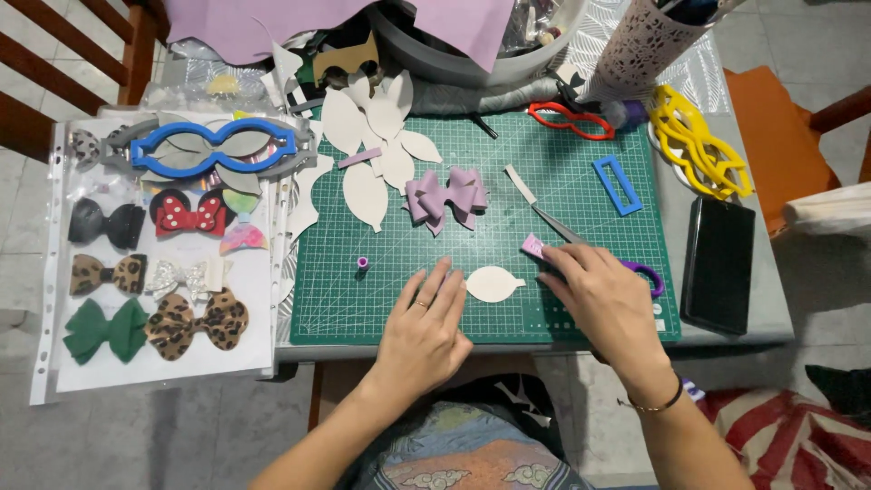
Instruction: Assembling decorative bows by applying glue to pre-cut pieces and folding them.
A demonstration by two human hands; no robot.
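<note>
Left hand: I see my left hand (425, 325) flat on the green cutting mat (581, 195), fingers (442, 279) spread loosely, holding nothing, tips just beside the white oval cutout (492, 284)
Right hand: my right hand (606, 295) grips purple-handled scissors (581, 243), fingers curled together through the handles, blades pointing up-left
Purple strip: a small lilac piece (533, 245) sits at my right fingertips, touching the scissors; I cannot tell if it is pinched
White oval cutout: lying on the mat between both hands
Lilac bow (445, 196): on the mat above the hands, beside white leaf-shaped pieces (374, 145)
Left side: a plastic sleeve (163, 354) carrying finished bows, blue template (213, 147) on top
Right side: black phone (719, 263) near yellow templates (700, 143)
</note>
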